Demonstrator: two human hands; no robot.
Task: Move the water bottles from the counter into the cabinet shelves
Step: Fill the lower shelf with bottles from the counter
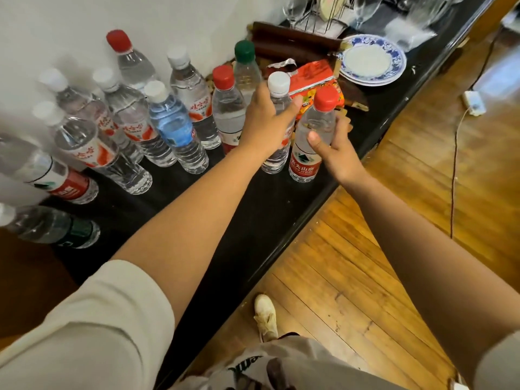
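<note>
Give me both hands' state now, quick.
Left hand: grips the white-capped bottle.
Right hand: grips the red-capped bottle.

A: What are the hands doing?

B: The left hand (267, 119) grips a white-capped bottle (277, 122) around its upper body. The right hand (334, 147) grips a red-capped bottle (312, 136) with a red label. Both bottles are upright, side by side, near the front edge of the black desk (253, 209).

A: And the other bottles?

B: Many stand to the left, along the white wall (70, 29). One has a green cap (244, 50), one a blue label (176, 128).

A: What is behind them?

B: A red snack packet (312, 77) and stacked blue-and-white plates (371, 60). Below the desk I see a wooden floor (365, 263) and one white shoe (266, 316).
</note>
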